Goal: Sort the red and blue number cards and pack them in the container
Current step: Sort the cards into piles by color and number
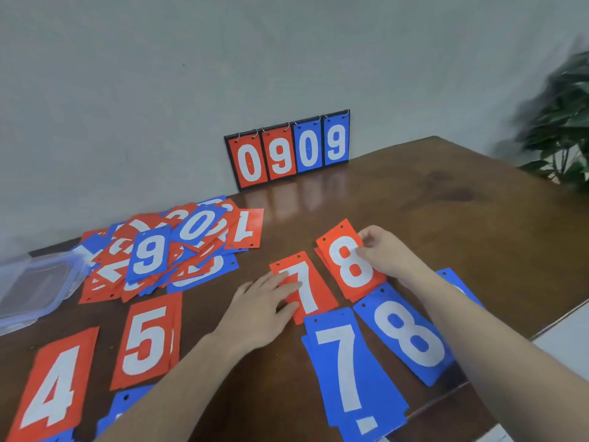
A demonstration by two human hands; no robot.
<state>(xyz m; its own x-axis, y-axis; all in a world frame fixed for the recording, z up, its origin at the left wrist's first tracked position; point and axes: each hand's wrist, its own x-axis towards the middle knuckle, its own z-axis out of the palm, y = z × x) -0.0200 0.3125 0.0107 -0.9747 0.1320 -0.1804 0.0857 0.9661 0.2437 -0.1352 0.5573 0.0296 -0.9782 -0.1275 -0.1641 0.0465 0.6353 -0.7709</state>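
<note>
Number cards in red and blue cover my brown wooden table (446,199). My left hand (264,304) lies flat, fingers straight, pressing on the left side of the red 7 card (310,290). My right hand (385,250) pinches the right edge of the red 8 card (345,260), which tops a small stack just right of the red 7. Nearer to me, the blue 7 card (350,371) overlaps the bottom of the red 7, and the blue 8 card (408,333) sits beside it, partly under my right forearm. To my left are the red 5 card (148,339) and the red 4 card (54,387), each on its own stack. Further back on the left is an unsorted heap of mixed cards (172,250), with a blue 9 and a red 1 face up. A clear plastic container (35,288) rests at the far left edge, touching the heap. A scoreboard (288,151) reading 0909 stands against the grey wall. A leafy plant (561,122) shows at the right edge.
</note>
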